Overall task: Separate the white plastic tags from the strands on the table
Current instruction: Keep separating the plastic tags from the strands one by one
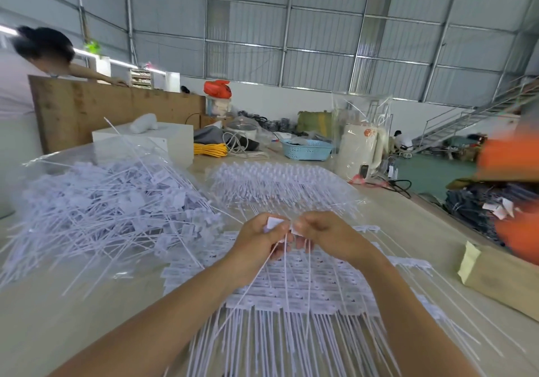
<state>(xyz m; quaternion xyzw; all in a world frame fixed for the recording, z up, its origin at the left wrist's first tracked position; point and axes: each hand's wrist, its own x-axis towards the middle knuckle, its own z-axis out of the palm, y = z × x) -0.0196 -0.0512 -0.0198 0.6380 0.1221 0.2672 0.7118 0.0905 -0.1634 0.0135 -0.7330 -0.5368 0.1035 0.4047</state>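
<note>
Head view: You hold both hands raised just above the desk (87, 312), your left hand (259, 238) pinching one white plastic tag (273, 222) and your right hand (323, 232) pinching the neighbouring tag (295, 231), fingers curled, the two tags almost touching between your thumbs. Thin strands (287, 271) hang from your grip down to the joined sheet of tags (291, 292) lying flat beneath your forearms.

By the look of it, the job is well under way but far from finished. A tangled heap of loose tags (102, 201) sits on clear plastic film at your left, while this sheet and another stack (280, 184) further back seem still joined.

The tags are small, flat, matte rectangles with printed marks; the strands are stiff, slender, straight stems, like cable ties, moulded in rows.
</note>
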